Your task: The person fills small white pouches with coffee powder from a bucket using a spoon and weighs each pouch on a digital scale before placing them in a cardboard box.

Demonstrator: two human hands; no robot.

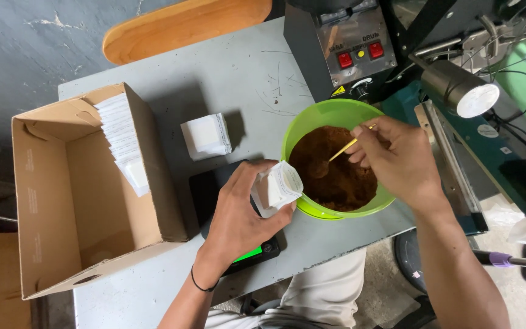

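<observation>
A small white paper sachet (277, 187) is gripped open by the left hand (238, 213), unfilled yet; a thin gold spoon (336, 155) is pinched by the right hand (397, 161) in the brown powder (336, 176) of the round green plastic bowl (312, 119).

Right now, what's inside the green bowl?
The green bowl holds brown powder, and a small spoon in the right hand dips into it. The bowl's bottom is covered by powder.

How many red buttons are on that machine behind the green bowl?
2: both on the machine's metal panel, one red button at left, the other right. Others may be hidden.
</observation>
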